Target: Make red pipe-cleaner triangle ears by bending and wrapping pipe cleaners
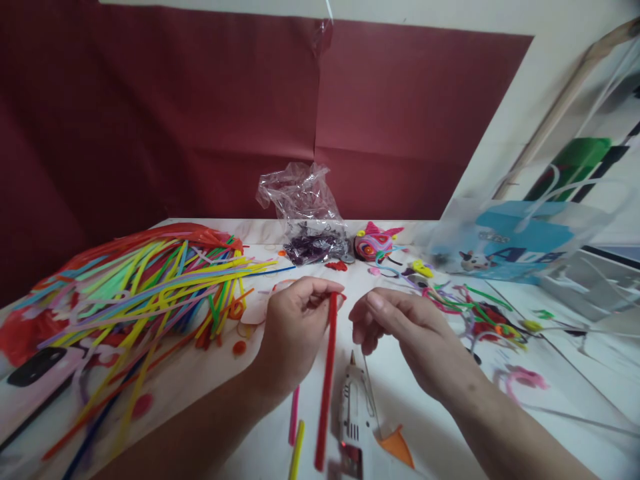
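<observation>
Pinched in my left hand point(295, 333) is the folded top end of a red pipe cleaner point(327, 387); its long part hangs down toward the front of the table. Just to the right, my right hand point(400, 327) hovers with loosely curled fingers, apart from the pipe cleaner, and nothing shows in it. Below and between the hands lies a white glue gun point(354, 407), nozzle pointing away from me, with an orange trigger point(397, 445). A pink pipe cleaner piece point(294, 417) and a yellow one point(297, 450) lie left of the gun.
A large heap of colourful pipe cleaners point(150, 287) covers the left side, near a pink phone point(40, 380). Toward the back stand a clear plastic bag point(310, 207) and a colourful pipe-cleaner figure point(375, 241). Tangled scraps point(493, 320) and a translucent bag point(520, 233) occupy the right.
</observation>
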A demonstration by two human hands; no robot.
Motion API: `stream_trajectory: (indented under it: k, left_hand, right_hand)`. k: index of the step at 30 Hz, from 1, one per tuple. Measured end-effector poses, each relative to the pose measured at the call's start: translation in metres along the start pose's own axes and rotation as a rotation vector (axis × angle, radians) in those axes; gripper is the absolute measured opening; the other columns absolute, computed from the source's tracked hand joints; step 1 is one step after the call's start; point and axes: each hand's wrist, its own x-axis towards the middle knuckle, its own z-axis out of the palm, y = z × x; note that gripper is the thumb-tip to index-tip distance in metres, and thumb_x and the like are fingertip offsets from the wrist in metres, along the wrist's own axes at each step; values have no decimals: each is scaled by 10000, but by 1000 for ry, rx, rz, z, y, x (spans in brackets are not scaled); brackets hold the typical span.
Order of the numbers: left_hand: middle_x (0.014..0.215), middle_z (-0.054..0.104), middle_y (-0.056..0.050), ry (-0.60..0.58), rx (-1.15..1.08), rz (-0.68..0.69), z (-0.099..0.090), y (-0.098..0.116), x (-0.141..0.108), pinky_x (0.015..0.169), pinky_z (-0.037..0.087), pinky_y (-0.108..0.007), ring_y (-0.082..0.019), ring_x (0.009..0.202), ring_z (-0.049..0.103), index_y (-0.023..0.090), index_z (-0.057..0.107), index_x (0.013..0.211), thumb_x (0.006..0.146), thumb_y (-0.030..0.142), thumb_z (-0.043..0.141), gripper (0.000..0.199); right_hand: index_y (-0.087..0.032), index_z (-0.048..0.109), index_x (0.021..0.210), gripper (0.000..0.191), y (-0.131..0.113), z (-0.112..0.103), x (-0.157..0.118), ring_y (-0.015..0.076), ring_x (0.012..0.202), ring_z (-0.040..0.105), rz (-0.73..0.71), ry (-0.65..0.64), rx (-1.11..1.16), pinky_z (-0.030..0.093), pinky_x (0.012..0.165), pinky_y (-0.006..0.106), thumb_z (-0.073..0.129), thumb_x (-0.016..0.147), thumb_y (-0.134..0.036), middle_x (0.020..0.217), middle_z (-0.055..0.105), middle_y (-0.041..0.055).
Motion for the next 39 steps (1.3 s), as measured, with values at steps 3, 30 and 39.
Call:
stream_trajectory:
  k: [3, 30, 39]
  left_hand:
    - [745, 641, -18, 34, 243, 250, 0, -2, -3, 634, 453, -239, -149, 716, 594, 200, 683, 751, 710, 76, 560, 178]
    - [712, 708, -13, 51, 193, 81, -4, 7, 0, 602, 495, -219, -147, 647, 646, 185, 706, 737, 678, 115, 593, 146]
    - [522, 671, 1, -4, -247, -153, -3, 13, 1, 453, 463, -173, -106, 491, 605, 142, 667, 646, 648, 107, 611, 66]
  right_hand:
    - [-157, 551, 644, 371, -4, 8, -3, 139, 538, 495, 85, -49, -48, 381, 499, 250, 565, 764, -507, 576, 556, 15]
    - [-169, 583, 737, 164, -5, 6, -3, 87, 438, 377, -81, 164, -135, 300, 389, 197, 555, 798, -319, 509, 456, -48]
    - [-155, 539, 650, 260, 1, -3, 9, 61, 366, 369, 32, 191, -8, 293, 352, 171, 666, 693, -378, 428, 471, -61]
